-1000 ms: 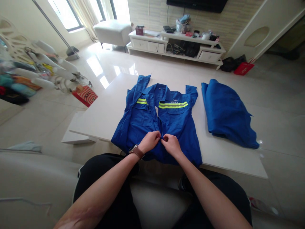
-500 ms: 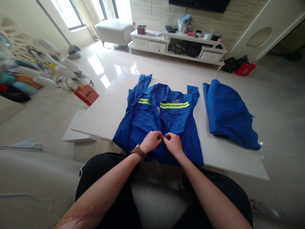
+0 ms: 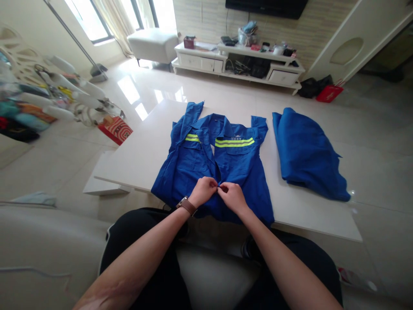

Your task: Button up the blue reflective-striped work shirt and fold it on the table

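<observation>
A blue jacket (image 3: 238,161) with yellow-green and grey reflective bands lies front up on the white table (image 3: 138,142), its collar at the far side and its upper front parted. My left hand (image 3: 204,191), with a brown-strapped watch on the wrist, pinches the front edge of the jacket low down. My right hand (image 3: 231,196) pinches the other front edge right beside it, the fingertips of both hands nearly touching. Whatever small part is between the fingers is hidden.
Another blue garment (image 3: 309,155) lies folded on the table's right part. Beyond the table stand a white TV cabinet (image 3: 198,60) with objects on it and a pale bench (image 3: 153,45). A red patterned bag (image 3: 116,129) is past the table's left edge.
The fingers of my right hand have closed in a little toward my left hand at the jacket's front edge. The whole view has shifted slightly.
</observation>
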`<move>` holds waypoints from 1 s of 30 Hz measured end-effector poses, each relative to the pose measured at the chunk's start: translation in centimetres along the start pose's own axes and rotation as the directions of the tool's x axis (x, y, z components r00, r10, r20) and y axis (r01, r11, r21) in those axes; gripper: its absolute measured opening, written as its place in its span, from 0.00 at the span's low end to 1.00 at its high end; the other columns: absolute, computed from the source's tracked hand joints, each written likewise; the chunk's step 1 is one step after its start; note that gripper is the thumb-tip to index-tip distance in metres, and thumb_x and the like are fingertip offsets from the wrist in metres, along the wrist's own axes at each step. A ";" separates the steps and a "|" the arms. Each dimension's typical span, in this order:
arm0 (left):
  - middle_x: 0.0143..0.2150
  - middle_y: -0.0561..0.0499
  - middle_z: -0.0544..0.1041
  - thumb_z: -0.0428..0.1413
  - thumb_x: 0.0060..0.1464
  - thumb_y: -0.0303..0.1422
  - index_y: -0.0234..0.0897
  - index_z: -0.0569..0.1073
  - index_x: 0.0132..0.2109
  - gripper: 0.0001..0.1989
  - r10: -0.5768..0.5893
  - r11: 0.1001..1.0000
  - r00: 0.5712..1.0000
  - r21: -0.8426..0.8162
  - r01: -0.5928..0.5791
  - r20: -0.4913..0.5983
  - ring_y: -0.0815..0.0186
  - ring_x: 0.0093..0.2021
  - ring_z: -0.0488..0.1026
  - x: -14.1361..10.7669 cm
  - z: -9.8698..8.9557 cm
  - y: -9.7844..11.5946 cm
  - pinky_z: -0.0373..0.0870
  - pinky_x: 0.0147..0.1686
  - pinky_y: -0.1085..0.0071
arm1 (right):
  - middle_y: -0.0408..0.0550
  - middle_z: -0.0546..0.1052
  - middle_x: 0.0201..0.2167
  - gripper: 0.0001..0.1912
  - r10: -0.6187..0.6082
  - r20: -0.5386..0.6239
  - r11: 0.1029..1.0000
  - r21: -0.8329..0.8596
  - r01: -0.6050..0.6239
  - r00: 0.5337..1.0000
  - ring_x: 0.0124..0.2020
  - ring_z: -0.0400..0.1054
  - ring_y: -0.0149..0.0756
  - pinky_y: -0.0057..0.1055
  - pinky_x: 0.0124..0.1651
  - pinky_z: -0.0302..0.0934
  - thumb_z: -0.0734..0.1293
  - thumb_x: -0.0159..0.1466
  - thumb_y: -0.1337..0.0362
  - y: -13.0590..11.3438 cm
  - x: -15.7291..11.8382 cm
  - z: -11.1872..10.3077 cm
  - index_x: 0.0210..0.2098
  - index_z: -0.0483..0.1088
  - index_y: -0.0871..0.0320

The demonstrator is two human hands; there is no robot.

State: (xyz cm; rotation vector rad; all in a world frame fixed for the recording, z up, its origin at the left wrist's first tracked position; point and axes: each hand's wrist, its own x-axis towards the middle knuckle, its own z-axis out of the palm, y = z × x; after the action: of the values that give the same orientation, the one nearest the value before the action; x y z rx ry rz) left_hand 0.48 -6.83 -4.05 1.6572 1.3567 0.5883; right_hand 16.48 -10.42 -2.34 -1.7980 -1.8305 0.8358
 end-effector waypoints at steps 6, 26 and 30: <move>0.29 0.48 0.82 0.61 0.52 0.34 0.33 0.81 0.33 0.08 -0.118 0.939 0.991 -0.319 0.131 0.059 0.66 0.31 0.77 0.5 -0.1 -0.1 0.72 0.34 0.73 | 0.48 0.83 0.37 0.12 -0.096 0.014 0.989 -0.115 0.097 0.995 0.39 0.76 0.39 0.28 0.43 0.61 0.64 0.68 0.62 -0.3 0.3 -0.9 0.34 0.80 0.52; 0.23 0.56 0.76 0.61 0.44 0.21 0.31 0.76 0.36 0.09 -0.204 0.810 0.970 -0.535 0.242 0.130 0.74 0.24 0.71 0.3 -0.1 0.2 0.66 0.28 0.77 | 0.44 0.80 0.38 0.07 -0.100 -0.054 0.983 -0.158 0.090 0.994 0.40 0.73 0.37 0.28 0.40 0.59 0.66 0.67 0.66 -0.3 -0.1 -0.4 0.36 0.77 0.51; 0.22 0.56 0.75 0.60 0.46 0.22 0.32 0.76 0.37 0.08 -0.209 0.808 0.969 -0.534 0.248 0.134 0.74 0.23 0.70 0.5 -0.1 0.4 0.66 0.28 0.76 | 0.44 0.78 0.36 0.06 -0.101 -0.103 0.978 -0.192 0.080 0.990 0.37 0.71 0.35 0.28 0.37 0.55 0.65 0.67 0.65 -0.8 0.0 -0.3 0.34 0.72 0.53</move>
State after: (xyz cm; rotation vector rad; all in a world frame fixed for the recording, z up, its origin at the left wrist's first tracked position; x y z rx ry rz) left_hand 0.79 -6.35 -3.74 1.0199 1.1715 0.6908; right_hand 16.13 -10.37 -1.55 -1.8170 -1.9558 0.5325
